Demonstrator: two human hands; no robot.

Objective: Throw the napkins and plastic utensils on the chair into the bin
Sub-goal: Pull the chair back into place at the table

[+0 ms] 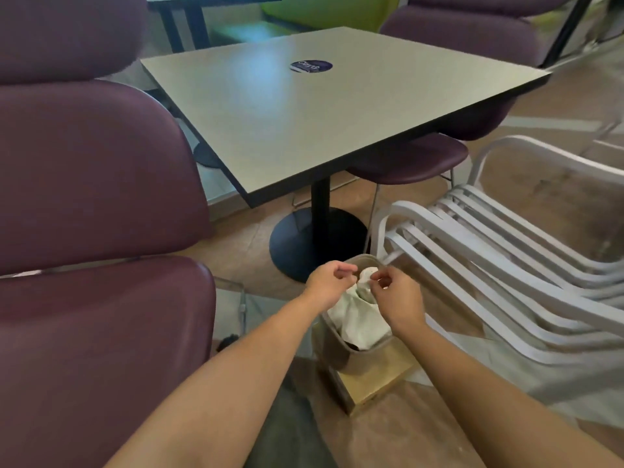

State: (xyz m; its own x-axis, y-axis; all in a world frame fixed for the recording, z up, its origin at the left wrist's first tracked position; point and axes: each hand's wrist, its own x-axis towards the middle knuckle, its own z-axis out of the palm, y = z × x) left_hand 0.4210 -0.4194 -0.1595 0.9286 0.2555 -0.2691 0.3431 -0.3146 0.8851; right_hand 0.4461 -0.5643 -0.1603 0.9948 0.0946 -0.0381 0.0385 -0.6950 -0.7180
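Observation:
A beige bin [341, 352] stands on the floor between a maroon chair and a white slatted chair [506, 251]. Crumpled white napkins [358, 320] fill its top. Both my hands hover just above the bin's far side. My left hand [329, 282] has loosely curled fingers with nothing in them. My right hand [400, 295] is also loosely curled, thumb near the forefinger, and I see nothing held. The visible slats of the white chair carry no napkins or utensils. No plastic utensils show in the bin; the napkins cover its inside.
A grey square table [304, 106] on a black pedestal base [317, 241] stands just behind the bin. Maroon padded chairs [84, 204] crowd the left. The bin sits on a tan box [374, 383]. Tan tiled floor lies around it.

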